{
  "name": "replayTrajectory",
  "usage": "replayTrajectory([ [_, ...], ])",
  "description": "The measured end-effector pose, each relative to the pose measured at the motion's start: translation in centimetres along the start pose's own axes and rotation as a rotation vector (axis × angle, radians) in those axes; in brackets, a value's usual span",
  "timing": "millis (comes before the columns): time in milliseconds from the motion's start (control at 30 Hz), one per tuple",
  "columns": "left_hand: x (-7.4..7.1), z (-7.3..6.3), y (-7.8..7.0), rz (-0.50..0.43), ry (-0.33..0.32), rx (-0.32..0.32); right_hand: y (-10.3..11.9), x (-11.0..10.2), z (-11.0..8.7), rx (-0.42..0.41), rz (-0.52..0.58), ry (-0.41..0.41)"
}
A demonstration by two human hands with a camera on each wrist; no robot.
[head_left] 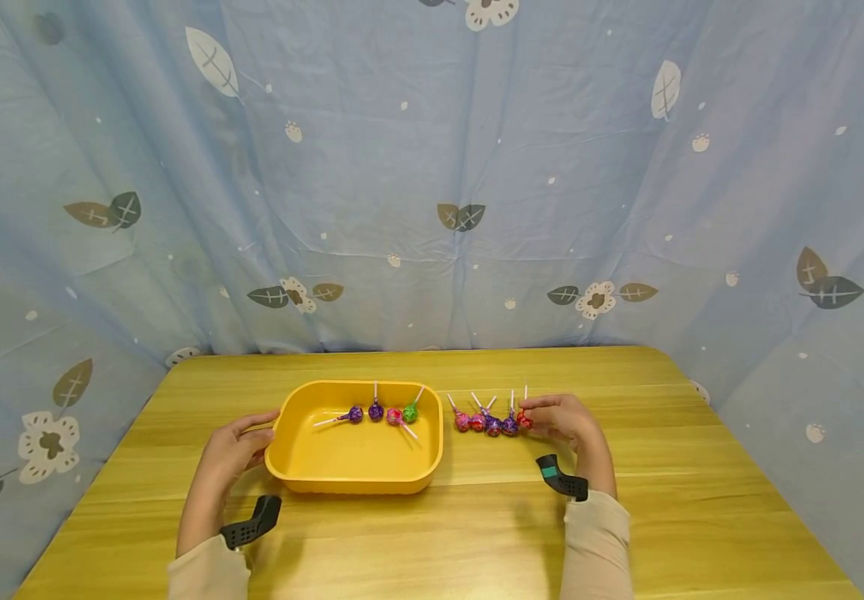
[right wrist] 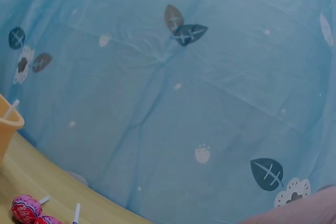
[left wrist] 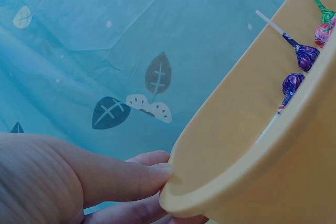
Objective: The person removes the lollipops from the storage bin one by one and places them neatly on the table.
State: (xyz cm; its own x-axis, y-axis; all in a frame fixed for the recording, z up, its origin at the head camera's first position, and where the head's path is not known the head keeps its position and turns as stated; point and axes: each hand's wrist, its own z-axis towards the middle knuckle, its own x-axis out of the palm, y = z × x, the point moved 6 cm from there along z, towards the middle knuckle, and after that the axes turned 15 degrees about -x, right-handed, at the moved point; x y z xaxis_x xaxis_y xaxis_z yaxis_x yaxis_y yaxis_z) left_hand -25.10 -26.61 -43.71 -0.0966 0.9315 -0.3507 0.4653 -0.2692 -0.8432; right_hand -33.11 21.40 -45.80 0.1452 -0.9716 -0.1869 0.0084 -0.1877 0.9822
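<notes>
At the far left, the left hand (head_left: 229,454) holds the near-left end of the yellow tray (head_left: 352,458), thumb and fingers pressed to its rim; a sideways tug there could slide the tray over the bench (head_left: 671,467) and set its contents rolling. Inside, well toward the far wall, lie a purple lollipop with its stick pointing left (head_left: 356,414), a second purple one with its stick upright against that wall (head_left: 375,412), a pink one (head_left: 395,416) and a green one (head_left: 411,412) just beside it. Right of the tray, on the bench, five lollipops sit in a close row: pink (head_left: 462,422), reddish pink (head_left: 479,422), two purple (head_left: 493,426) and, at the right end, a red lollipop (head_left: 525,419). The right hand's (head_left: 570,423) fingers appear to pinch that last one; the right-wrist view hides them. Because the round heads crowd together, a nudge from these fingers could scatter the row, and a loose pinch might let the red lollipop roll.
</notes>
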Motion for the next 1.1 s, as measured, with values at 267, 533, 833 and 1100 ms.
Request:
replayTrajectory([
  [267,0.0,0.1,0.0,0.004,-0.008,-0.004,-0.6,0.0,-0.1,0.027,-0.03,-0.025],
  [533,0.0,0.1,0.1,0.006,-0.01,-0.007,-0.8,-0.1,-0.1,0.041,-0.08,-0.043],
  [833,0.0,0.1,0.1,0.013,-0.011,-0.008,-1.1,-0.3,0.0,0.043,-0.121,-0.064],
  [1100,0.0,0.2,0.1,0.018,-0.016,-0.006,-1.0,-0.2,0.0,0.043,-0.099,-0.049],
])
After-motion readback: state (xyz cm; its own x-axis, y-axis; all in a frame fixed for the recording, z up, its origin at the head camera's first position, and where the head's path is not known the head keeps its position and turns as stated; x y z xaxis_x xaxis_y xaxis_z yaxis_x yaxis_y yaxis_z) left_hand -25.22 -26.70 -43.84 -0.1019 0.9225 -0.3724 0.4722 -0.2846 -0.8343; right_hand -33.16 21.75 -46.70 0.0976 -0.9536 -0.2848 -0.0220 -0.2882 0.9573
